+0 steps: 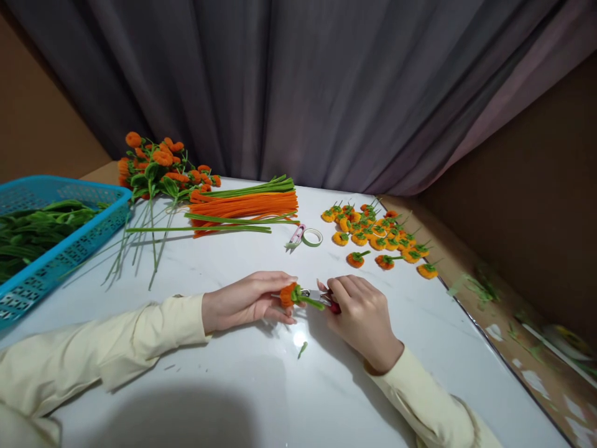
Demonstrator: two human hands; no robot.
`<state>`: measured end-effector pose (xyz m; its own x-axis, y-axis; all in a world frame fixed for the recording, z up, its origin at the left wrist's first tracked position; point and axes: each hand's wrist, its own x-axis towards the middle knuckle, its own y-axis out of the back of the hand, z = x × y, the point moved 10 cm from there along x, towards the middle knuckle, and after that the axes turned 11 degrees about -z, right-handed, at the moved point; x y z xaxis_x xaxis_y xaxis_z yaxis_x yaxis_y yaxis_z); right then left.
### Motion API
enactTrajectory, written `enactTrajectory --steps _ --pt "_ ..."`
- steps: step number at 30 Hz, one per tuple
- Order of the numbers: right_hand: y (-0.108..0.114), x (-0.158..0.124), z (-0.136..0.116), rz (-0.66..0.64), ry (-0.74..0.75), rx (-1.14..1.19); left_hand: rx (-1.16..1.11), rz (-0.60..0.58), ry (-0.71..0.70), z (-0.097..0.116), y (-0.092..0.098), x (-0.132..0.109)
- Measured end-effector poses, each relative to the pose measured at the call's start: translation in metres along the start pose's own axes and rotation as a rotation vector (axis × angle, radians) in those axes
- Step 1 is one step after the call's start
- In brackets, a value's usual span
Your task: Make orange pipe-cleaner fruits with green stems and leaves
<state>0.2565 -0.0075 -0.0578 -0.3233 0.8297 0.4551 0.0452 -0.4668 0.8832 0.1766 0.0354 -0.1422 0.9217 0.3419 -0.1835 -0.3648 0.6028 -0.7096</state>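
Note:
My left hand (261,300) pinches a small orange pipe-cleaner pumpkin (288,295) with a green top and a green stem sticking out to the right. In my right hand (361,316) is a pair of pliers (312,295) with red handles, mostly covered by my fingers. Their metal jaws reach the pumpkin's green top; whether they are closed on it I cannot tell. Below my hands a short green scrap (303,350) lies on the white table (224,386).
At right lie several finished yellow and orange pumpkins (377,242). Behind are a pink-handled cutter (297,235), a roll of green tape (312,237) and orange pipe cleaners (247,205). Bunched orange flowers (162,158) and a blue basket (69,249) of green leaves stand left.

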Motion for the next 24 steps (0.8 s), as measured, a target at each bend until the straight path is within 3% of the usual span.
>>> enactTrajectory --steps 15,24 --pt "-0.008 -0.003 0.002 -0.101 -0.045 0.079 0.117 -0.002 0.02 0.002 -0.002 -0.005" --pt "-0.024 -0.003 0.01 -0.289 -0.136 0.177 0.174 0.016 -0.007 0.008 0.001 -0.002"
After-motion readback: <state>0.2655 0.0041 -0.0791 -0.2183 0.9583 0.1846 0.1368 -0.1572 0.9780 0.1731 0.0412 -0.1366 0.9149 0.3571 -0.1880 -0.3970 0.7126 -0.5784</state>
